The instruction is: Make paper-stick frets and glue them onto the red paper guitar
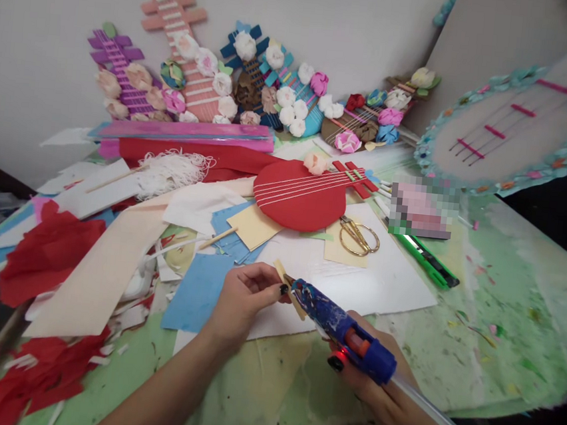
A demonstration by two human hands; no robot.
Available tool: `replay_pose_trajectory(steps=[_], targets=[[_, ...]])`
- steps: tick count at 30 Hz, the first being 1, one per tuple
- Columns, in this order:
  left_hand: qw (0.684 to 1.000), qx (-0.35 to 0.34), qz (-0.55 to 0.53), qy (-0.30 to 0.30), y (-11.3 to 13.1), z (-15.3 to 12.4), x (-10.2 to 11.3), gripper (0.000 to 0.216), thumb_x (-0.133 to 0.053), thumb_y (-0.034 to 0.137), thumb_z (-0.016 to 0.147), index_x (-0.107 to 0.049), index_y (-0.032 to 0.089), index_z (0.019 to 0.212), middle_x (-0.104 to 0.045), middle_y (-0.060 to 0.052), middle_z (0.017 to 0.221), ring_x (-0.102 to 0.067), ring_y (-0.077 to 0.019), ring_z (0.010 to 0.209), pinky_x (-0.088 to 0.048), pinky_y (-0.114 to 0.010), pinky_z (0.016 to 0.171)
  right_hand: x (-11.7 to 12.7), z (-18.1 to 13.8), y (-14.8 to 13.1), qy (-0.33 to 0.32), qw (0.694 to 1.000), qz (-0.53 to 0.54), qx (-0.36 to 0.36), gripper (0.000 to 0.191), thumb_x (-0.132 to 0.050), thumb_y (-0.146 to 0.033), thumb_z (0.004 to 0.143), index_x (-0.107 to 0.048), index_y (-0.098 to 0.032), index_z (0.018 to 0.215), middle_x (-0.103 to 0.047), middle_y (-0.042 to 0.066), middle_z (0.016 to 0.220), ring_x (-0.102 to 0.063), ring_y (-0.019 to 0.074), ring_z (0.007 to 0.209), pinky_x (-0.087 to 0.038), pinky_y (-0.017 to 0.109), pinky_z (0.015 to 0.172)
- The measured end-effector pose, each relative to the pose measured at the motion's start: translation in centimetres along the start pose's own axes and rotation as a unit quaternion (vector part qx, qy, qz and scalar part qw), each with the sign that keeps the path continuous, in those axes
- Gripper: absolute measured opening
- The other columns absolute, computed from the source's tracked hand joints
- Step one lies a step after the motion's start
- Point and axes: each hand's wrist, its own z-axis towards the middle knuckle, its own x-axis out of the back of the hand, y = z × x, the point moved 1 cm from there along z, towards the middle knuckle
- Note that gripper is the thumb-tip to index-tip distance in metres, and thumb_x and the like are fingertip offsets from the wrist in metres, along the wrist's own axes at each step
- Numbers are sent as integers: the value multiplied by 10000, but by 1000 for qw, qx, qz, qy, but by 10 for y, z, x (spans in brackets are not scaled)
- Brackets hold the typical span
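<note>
My right hand [371, 388] grips a blue hot glue gun [347, 332] low at the centre of the table, its nozzle pointing left. The nozzle touches a small pale wooden stick [289, 288] that my left hand [242, 299] pinches between thumb and fingers. A clear glue stick [444, 422] runs out of the gun's back toward the lower right. Both hands hover over white sheets of paper [382, 275]. A red paper guitar [305, 194] with white strings lies just beyond.
Gold scissors [359, 236] and a green utility knife [427, 256] lie right of the guitar. Paper scraps, red tissue [46, 253] and white string [172, 172] cover the left. Flowered paper guitars [191, 70] lean on the back wall; a round teal-rimmed one [512, 127] stands at the right.
</note>
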Motion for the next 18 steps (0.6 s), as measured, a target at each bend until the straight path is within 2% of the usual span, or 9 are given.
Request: replay_pose_trajectory(steps=[18], targets=[[994, 39, -72, 71, 1, 2, 3, 132, -741, 172, 561, -653, 128, 648, -668, -16, 589, -609, -112, 528, -499, -209, 549, 5, -11, 4, 5, 1000, -10, -16, 215, -536, -271, 692, -667, -214, 852, -631, 23, 612, -594, 176, 585, -476, 241, 504]])
